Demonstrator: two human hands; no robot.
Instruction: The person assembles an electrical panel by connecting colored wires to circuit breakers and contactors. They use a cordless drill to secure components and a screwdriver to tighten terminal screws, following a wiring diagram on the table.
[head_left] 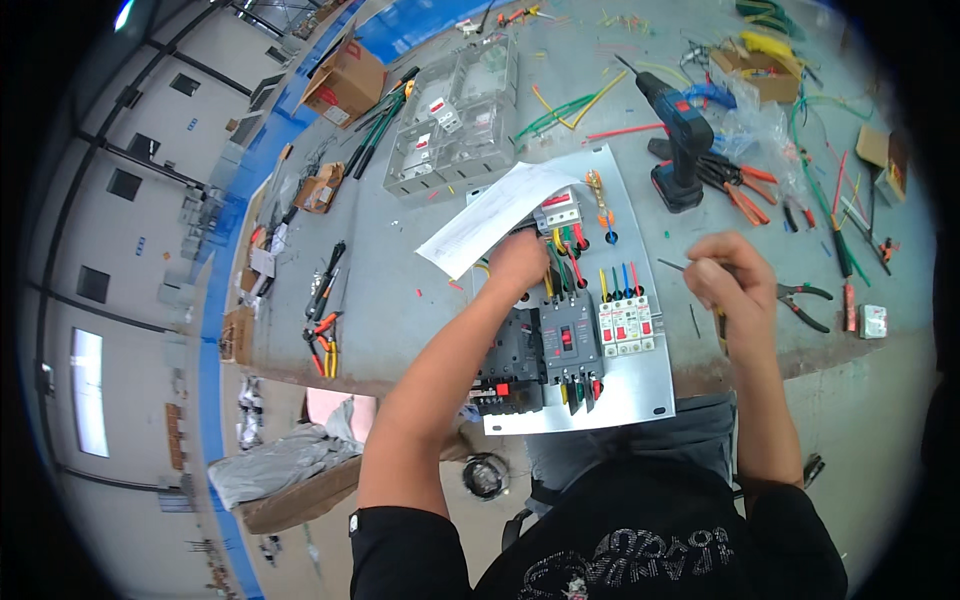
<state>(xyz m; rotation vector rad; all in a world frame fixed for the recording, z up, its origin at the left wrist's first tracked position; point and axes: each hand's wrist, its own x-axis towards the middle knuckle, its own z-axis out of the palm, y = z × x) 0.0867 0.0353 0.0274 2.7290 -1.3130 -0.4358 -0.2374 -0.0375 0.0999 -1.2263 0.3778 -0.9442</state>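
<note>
My left hand [520, 262] is closed beside the colored wires [568, 270] above a dark grey circuit breaker [570, 337]; what its fingers hold is hidden. Raised to the right of the metal mounting plate [640, 390], my right hand [737, 285] is closed round a screwdriver [672, 265], whose thin dark shaft points left. A second black device [512, 350] sits left of the breaker. On the right of the plate is a row of small white breakers [626, 326]. A printed paper sheet [497, 215] overlaps the plate's upper left, next to a white breaker [560, 208].
A cordless drill [685, 150] stands beyond the plate, beside several orange-handled pliers [745, 195]. Black-handled pliers [805, 305] lie right of my right hand. Clear plastic boxes [450, 160] and a cardboard box [345, 80] occupy the far left. Wire scraps litter the grey table [385, 300].
</note>
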